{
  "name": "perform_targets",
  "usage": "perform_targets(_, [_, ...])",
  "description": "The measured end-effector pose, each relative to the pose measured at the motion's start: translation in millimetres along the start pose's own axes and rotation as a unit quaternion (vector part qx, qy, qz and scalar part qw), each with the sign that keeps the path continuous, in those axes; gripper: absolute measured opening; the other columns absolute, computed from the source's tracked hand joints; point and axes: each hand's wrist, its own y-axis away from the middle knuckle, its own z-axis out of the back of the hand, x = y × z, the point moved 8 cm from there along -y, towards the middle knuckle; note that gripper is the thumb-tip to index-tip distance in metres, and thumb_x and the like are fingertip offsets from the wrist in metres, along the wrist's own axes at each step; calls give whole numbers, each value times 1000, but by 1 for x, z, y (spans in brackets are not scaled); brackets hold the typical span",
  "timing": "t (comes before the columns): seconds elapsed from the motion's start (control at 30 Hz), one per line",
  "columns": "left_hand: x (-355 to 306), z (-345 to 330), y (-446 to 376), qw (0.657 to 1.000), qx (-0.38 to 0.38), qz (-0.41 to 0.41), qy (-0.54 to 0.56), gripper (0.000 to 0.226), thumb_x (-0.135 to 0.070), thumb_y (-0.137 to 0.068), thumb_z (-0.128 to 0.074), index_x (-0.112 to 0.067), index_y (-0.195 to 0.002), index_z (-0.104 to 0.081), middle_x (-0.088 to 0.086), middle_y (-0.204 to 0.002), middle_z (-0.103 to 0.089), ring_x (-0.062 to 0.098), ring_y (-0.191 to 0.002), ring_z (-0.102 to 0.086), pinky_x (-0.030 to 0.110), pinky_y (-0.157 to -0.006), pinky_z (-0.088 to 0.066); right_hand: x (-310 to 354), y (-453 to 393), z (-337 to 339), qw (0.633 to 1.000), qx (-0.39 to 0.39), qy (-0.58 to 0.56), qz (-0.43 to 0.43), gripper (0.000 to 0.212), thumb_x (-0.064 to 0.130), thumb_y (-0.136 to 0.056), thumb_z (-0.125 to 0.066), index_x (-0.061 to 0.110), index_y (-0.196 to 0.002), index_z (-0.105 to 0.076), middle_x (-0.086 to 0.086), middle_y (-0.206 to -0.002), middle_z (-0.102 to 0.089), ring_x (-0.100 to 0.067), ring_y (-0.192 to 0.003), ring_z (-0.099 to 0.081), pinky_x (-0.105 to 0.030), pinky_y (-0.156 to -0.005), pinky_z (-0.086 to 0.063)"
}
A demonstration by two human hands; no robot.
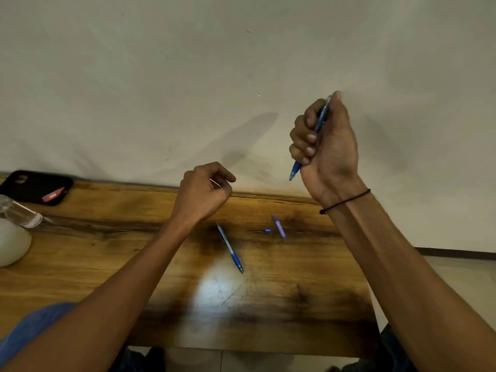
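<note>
My right hand (326,146) is raised in front of the wall and grips a blue pen (319,122) in its fist, tip pointing down, thumb on the top end. My left hand (205,189) is held above the table's far edge and pinches a thin pale rod (215,183), perhaps a pen refill, between thumb and forefinger. A second blue pen (230,248) lies on the wooden table (107,264) below my left hand. Further right lie a purple pen part (279,227) and a tiny blue piece (267,230).
At the far left of the table lie a black phone case (32,185) with a red item (53,195) on it, a clear plastic bottle (20,212) and a white rounded object (12,242). The wall stands right behind the table. Floor shows past the table's right end.
</note>
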Motion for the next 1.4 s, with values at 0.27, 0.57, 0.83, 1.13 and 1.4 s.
perform_targets(0.27, [-5,2,0,1000,-11,-18,5,23,-6,-88,-73,-27,-96,-79,-17,-87,-72,9,-82,-72,36,-80,-63,19,15,-21,996,20,-84,-28,53,46,-108,-24,16,-64,-31,3,-53,-16,-12,-46,-9,-25,-43,-9])
perform_targets(0.57, [-6,9,0,999,-33,-26,18,20,-8,-87,-74,-24,-98,-80,-10,-88,-76,8,-84,-72,34,-82,-62,28,23,-31,992,28,-115,-50,51,42,-105,-27,17,-61,-29,5,-49,-18,-11,-46,-8,-26,-45,-7])
perform_targets(0.83, [-7,12,-1,999,-39,-31,15,20,-6,-89,-73,-22,-99,-80,-9,-90,-76,10,-86,-71,33,-82,-61,35,27,-37,993,39,-107,-43,52,42,-106,-25,16,-62,-29,5,-48,-20,-10,-45,-10,-24,-44,-9])
perform_targets(1.13, [-8,13,0,998,-44,-32,14,21,-5,-89,-71,-21,-97,-80,-9,-87,-76,10,-81,-73,33,-81,-62,38,29,-37,994,34,-100,-42,52,42,-106,-25,16,-61,-30,5,-49,-19,-10,-45,-10,-24,-44,-10])
perform_targets(1.4, [-9,15,-1,998,-46,-36,19,22,-3,-89,-71,-21,-97,-79,-9,-87,-76,11,-82,-73,31,-79,-61,38,29,-38,995,32,-89,-41,52,42,-106,-25,16,-61,-30,5,-48,-20,-10,-44,-10,-23,-43,-11])
